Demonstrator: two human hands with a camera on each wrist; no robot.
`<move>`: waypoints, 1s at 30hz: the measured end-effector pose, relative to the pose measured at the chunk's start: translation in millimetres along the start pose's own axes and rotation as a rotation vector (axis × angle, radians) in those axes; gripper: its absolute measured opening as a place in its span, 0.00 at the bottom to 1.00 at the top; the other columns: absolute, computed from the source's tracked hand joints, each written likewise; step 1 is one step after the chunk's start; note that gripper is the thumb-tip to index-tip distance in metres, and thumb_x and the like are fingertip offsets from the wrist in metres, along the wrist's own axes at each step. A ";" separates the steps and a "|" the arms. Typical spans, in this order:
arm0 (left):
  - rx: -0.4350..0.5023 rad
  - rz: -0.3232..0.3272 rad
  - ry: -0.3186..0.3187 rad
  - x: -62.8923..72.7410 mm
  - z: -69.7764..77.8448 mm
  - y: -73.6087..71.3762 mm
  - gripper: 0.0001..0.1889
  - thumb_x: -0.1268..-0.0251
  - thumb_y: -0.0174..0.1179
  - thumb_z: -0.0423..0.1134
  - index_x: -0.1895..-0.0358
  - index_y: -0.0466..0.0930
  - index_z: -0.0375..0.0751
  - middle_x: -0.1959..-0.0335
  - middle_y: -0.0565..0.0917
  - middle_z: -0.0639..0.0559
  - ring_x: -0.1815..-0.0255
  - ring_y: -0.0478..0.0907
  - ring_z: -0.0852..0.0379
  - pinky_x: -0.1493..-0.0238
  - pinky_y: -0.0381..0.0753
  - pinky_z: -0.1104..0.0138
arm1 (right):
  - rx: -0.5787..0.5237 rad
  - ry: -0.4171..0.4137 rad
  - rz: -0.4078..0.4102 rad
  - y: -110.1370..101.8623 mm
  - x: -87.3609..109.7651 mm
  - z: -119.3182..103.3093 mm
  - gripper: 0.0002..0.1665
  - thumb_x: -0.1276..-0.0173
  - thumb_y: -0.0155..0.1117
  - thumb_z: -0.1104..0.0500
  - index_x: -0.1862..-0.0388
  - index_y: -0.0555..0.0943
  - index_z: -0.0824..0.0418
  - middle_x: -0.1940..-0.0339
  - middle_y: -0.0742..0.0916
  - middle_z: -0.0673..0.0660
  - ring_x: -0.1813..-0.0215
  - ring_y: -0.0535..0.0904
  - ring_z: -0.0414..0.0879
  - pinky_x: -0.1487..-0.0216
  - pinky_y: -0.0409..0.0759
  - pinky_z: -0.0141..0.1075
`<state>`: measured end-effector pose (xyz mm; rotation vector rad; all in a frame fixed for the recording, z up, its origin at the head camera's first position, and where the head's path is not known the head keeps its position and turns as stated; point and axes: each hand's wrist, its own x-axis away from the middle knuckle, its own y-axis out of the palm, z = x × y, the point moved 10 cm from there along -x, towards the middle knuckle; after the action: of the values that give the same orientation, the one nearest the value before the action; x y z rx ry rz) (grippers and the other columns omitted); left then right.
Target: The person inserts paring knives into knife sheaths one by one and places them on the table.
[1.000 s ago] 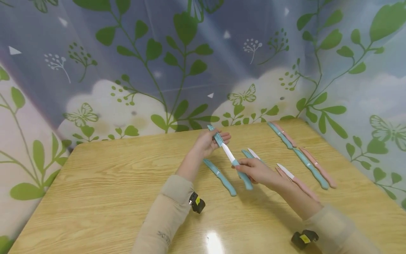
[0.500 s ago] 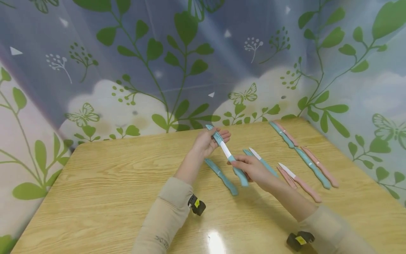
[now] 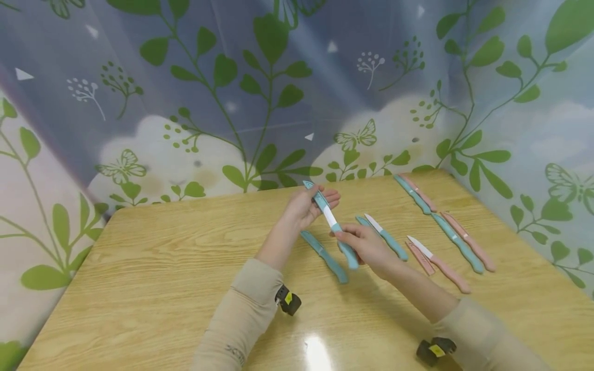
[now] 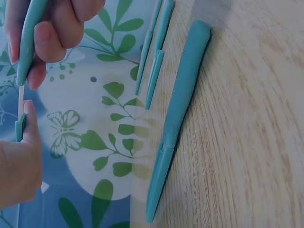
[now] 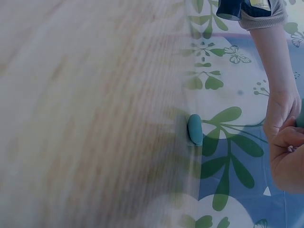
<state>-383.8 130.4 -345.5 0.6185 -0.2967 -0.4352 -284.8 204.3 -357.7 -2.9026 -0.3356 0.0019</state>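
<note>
In the head view my left hand [image 3: 299, 210] pinches a teal blade sheath [image 3: 320, 199] with the thumb, its other fingers stretched behind it. My right hand [image 3: 371, 248] grips the teal handle of a paring knife [image 3: 348, 254]. Its white blade [image 3: 330, 215] shows between handle and sheath; the tip is inside the sheath. Both are held above the table. Below them lies a sheathed teal knife [image 3: 327, 257], also large in the left wrist view [image 4: 183, 90]. In the right wrist view the right hand [image 5: 289, 152] hides most of the knife.
Right of my hands lie an unsheathed teal knife [image 3: 387, 239] beside a teal sheath, and an unsheathed pink knife [image 3: 443, 268] beside a pink sheath [image 3: 420, 256]. Further right are sheathed teal [image 3: 457, 242] and pink knives [image 3: 468, 242], with another pair behind. A patterned cloth [image 3: 209, 103] stands behind the table [image 3: 153, 278].
My right hand has moved slightly left and up with the knife, and less of the blade shows outside the sheath. The left hand has hardly moved.
</note>
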 end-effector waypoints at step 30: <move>0.000 0.024 0.017 13.1 -12.4 15.4 0.08 0.23 0.32 0.38 0.56 0.57 0.35 0.66 0.72 0.42 0.71 0.72 0.56 0.71 0.76 0.74 | -0.048 -0.075 0.100 -4.9 5.9 -5.5 0.21 0.29 0.50 0.58 0.49 0.73 0.77 0.79 0.73 0.52 0.81 0.61 0.39 0.79 0.62 0.28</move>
<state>-362.9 141.6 -343.9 0.6175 -0.2875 -0.4061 -280.1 209.1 -351.1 -2.9694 -0.2056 0.1201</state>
